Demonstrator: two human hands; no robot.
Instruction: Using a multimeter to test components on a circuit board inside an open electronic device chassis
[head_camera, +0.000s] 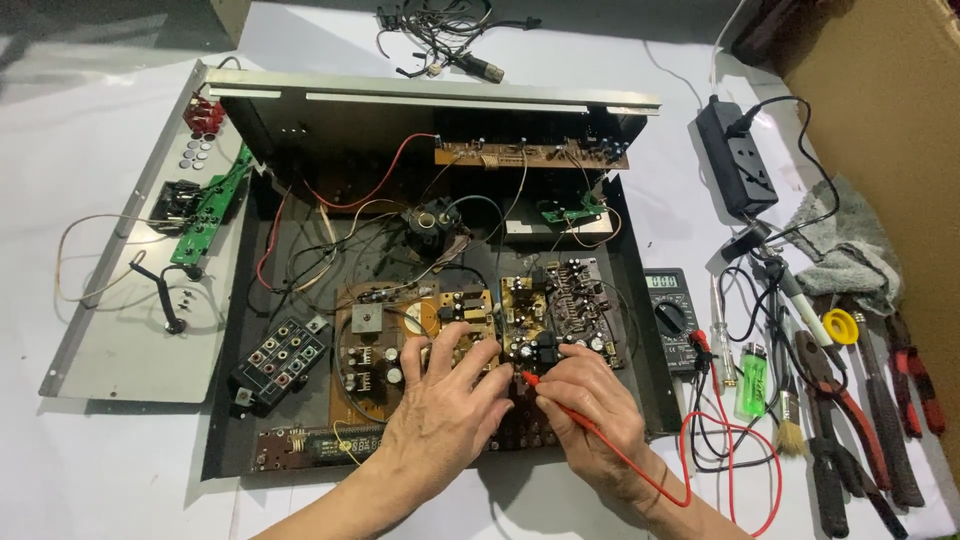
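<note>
An opened electronic device chassis (250, 400) lies on a white surface, with brown circuit boards (565, 300) and loose wires inside. My left hand (445, 410) rests on the middle circuit board (400, 330), fingers spread over its components; whether it pinches a probe I cannot tell. My right hand (590, 395) grips a red test probe (530, 378), its tip touching the board near a black part. The probe's red lead (690, 490) loops back toward a black multimeter (672, 315) at the chassis's right edge.
A detached grey panel (130, 330) with a green board lies left. Right of the chassis are a black power strip (738, 155), green lighter (752, 380), brush, pliers (850, 420), yellow tape roll, grey rag (850, 240). A cable bundle (440, 35) sits at the back. A cardboard box (890, 90) stands far right.
</note>
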